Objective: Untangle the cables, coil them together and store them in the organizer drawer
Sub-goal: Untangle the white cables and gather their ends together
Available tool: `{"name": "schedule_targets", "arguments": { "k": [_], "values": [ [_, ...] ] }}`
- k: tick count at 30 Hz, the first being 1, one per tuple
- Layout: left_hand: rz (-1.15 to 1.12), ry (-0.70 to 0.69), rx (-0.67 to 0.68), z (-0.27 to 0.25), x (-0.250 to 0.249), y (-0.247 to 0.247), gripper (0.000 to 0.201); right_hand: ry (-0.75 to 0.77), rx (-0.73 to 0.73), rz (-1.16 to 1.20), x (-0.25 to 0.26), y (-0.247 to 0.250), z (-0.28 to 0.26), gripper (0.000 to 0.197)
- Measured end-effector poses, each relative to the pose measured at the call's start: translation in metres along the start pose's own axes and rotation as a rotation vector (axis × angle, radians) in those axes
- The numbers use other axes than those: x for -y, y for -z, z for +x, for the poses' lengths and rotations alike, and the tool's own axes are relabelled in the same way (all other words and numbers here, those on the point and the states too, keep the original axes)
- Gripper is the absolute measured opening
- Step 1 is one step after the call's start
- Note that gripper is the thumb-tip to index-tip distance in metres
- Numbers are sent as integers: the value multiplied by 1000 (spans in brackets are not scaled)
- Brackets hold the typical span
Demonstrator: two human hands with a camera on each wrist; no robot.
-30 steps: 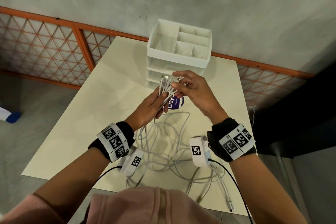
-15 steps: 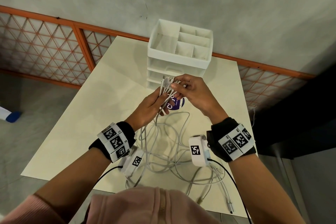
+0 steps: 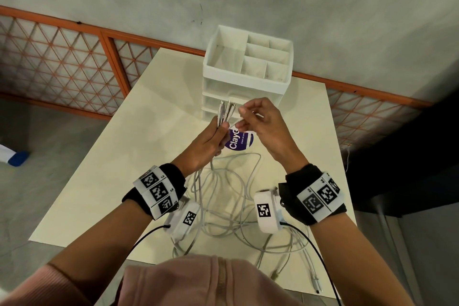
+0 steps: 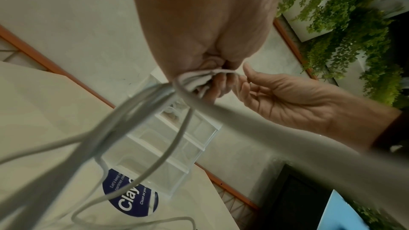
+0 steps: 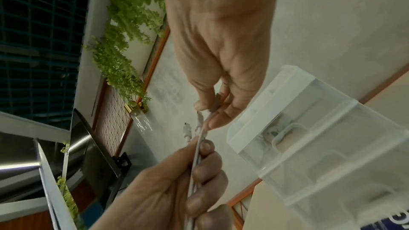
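Note:
Several white cables (image 3: 227, 202) lie tangled on the cream table (image 3: 129, 164), and their ends rise into my left hand (image 3: 219, 131). That hand grips the bundle, whose plugs (image 3: 226, 109) stick up above the fingers. Just right of it, my right hand (image 3: 244, 117) pinches a single cable end between thumb and forefinger; the pinch also shows in the right wrist view, right hand (image 5: 210, 109). In the left wrist view the gripped cables (image 4: 194, 80) fan out below the palm. The white organizer (image 3: 248, 87), with stacked drawers, stands right behind both hands.
A purple round sticker (image 3: 238, 141) lies on the table under the hands. More cable ends hang over the near right table edge (image 3: 315, 283). An orange lattice railing (image 3: 62, 62) runs behind the table. A blue and white object (image 3: 15, 156) lies on the floor at the left.
My right hand has come off the top of the bundle and now sits slightly to its right, pinching one cable end. The left hand keeps its grip on the bundle.

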State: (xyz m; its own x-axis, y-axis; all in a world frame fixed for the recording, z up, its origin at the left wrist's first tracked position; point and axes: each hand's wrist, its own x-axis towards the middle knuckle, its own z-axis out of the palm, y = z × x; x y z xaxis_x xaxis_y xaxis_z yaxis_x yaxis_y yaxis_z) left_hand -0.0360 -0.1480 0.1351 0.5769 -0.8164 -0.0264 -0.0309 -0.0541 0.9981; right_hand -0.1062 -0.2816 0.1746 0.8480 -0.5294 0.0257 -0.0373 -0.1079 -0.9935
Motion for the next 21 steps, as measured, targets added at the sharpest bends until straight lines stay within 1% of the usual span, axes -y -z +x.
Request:
{"name": "schedule_targets", "arguments": {
  "k": [1, 3, 5, 6, 8, 10, 12, 14, 16, 17, 18, 19, 20, 21],
  "values": [
    [16, -7, 0, 0, -1, 2, 23, 3, 1, 7, 0, 1, 0, 30],
    [61, -19, 8, 0, 0, 3, 23, 4, 8, -5, 1, 4, 3, 40],
    [83, -28, 32, -2, 1, 4, 23, -9, 43, -42, 5, 7, 7, 50],
    [82, -30, 53, -2, 2, 4, 22, -15, 66, -69, 7, 8, 9, 52],
    [67, -30, 94, -2, 3, 3, 24, -21, 131, -126, 10, 10, 13, 46],
    [41, -23, 121, -2, 1, 4, 26, -17, 195, -167, 11, 10, 16, 34],
    [19, -15, 137, -2, -2, 5, 27, -19, 225, -182, 11, 8, 17, 28],
    [35, -7, 153, -1, -3, 7, 33, -17, 230, -194, 12, 7, 18, 25],
    [67, 18, 175, 1, -2, 8, 39, -16, 200, -226, 13, 4, 19, 25],
    [74, 31, 193, 2, -1, 9, 37, -10, 174, -244, 13, 2, 20, 25],
    [80, 32, 210, 3, -1, 9, 30, 3, 139, -253, 14, 0, 20, 26],
    [83, 23, 219, 5, -3, 9, 23, 20, 89, -251, 14, -3, 20, 29],
    [74, 13, 212, 7, -5, 9, 21, 34, 32, -237, 14, -7, 19, 36],
    [45, 4, 188, 8, -9, 8, 24, 33, -17, -216, 13, -11, 18, 44]
  ]
}}
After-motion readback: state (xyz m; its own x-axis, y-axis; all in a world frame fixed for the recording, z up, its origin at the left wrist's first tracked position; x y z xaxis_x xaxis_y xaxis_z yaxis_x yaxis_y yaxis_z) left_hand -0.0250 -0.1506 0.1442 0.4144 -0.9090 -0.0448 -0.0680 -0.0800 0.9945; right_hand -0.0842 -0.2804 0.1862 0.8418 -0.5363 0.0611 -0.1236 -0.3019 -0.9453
